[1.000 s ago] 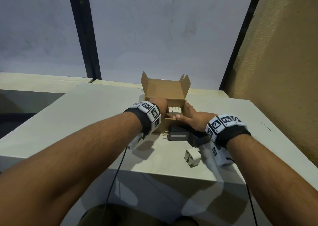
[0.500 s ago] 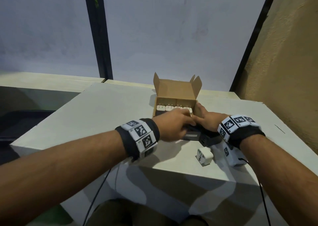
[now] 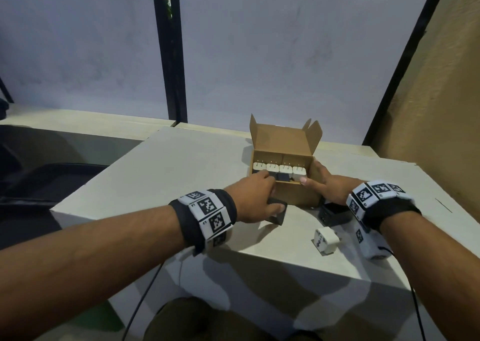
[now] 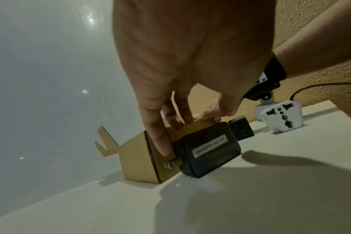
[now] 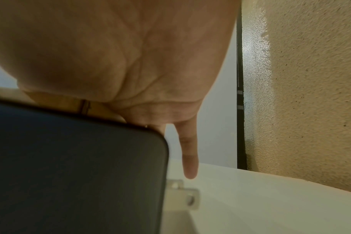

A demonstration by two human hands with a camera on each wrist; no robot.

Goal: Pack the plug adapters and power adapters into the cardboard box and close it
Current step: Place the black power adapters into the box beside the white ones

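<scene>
Here, on the pale counter [image 3: 181,174], the left hand [image 3: 255,200] reaches forward beside the near left corner of the cardboard box [image 3: 283,143]. Its grip pinches a black power adapter [image 3: 355,217]; in the head view the thumb lies on top of the adapter's dark body, and in the left wrist view a finger [image 4: 160,140] runs down the adapter's pronged end, next to its metal prongs. That adapter carries a pale label on its broad face and sits low, at or just above the counter, touching or nearly touching the box's front wall.

The cardboard box stands open, its lid flap upright at the far side with two small side flaps beside it. Inside, along the far wall, a row of four white plug adapters [image 3: 279,170] stands with prongs pointing up, and at least two dark adapters [image 3: 359,177] lie in front of them.

The right hand [image 3: 330,187] holds the box's right side: the thumb hooks over the near rim and the fingers wrap the right wall, so this grip is curled around the cardboard. Under that wrist a second black power adapter [image 3: 333,214] lies on the counter just in front of the box. Nearer the counter's front edge, a white plug adapter [image 3: 326,240] stands apart from the box, its socket face turned toward the left.
</scene>
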